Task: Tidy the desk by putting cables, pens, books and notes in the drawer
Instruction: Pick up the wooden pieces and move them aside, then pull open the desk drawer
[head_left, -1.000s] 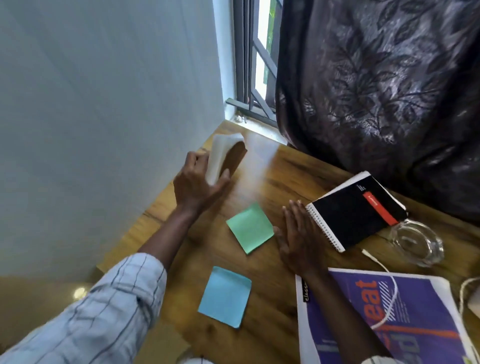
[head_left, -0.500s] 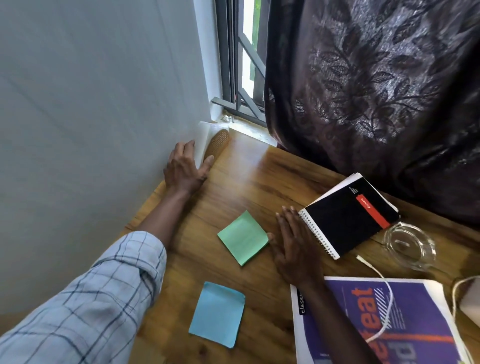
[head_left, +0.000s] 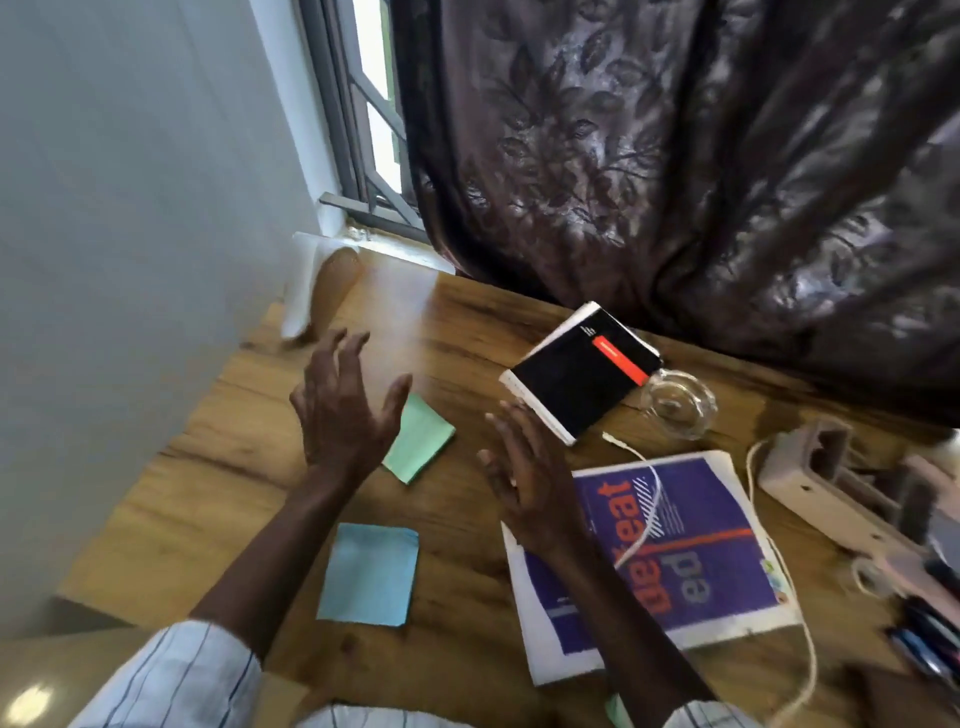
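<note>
Wooden desk (head_left: 467, 322), left hand (head_left: 343, 410) splayed over green note (head_left: 423, 447), right hand (head_left: 524, 473) open beside black notebook (head_left: 576, 379), both empty

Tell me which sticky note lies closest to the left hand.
The green sticky note, partly hidden behind the left hand; the blue sticky note lies clear of it, nearer the person.

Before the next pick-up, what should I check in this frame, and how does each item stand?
1. Left hand empty: ok, fingers spread, holding nothing.
2. Right hand empty: ok, open, holding nothing.
3. Green note within reach: ok, flat beside the left hand.
4. Blue note unobstructed: ok, nothing on it.
5. Purple book free to lift: not ok, white cable lies across it.
6. Drawer open: cannot tell, out of view.
</note>
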